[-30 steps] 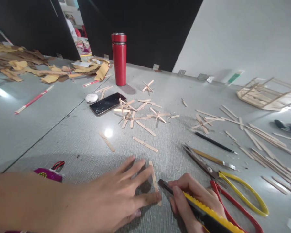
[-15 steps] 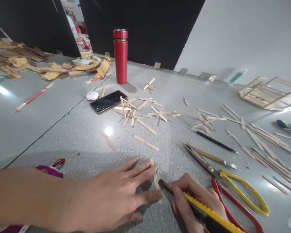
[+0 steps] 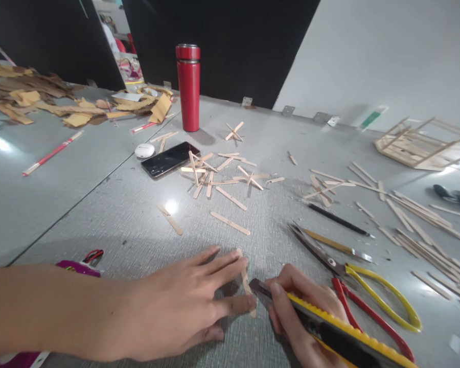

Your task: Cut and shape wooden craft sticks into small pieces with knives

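A short wooden craft stick [image 3: 245, 276] lies on the grey tabletop, angled away from me. My left hand [image 3: 184, 301] is spread flat beside it, and its fingertips press the stick down near both ends. My right hand [image 3: 304, 312] is closed round a yellow and black utility knife [image 3: 329, 327]. The knife's dark tip points at the stick's right side, close to its middle. Whether the blade touches the wood is hard to make out. Just ahead lie two more craft sticks, a whole-looking one [image 3: 230, 223] and a notched one [image 3: 169, 220].
Scissors [image 3: 341, 268] with red and yellow handles lie right of my right hand, near a craft knife [image 3: 339, 245] and a black pen [image 3: 341, 221]. Beyond are a phone [image 3: 170, 160], a red flask [image 3: 189, 89], several crossed sticks and a wooden frame [image 3: 425, 145].
The knife has shifted slightly left and tilted, its tip closer to the stick. My left hand stays in place. The whole view has moved a little.
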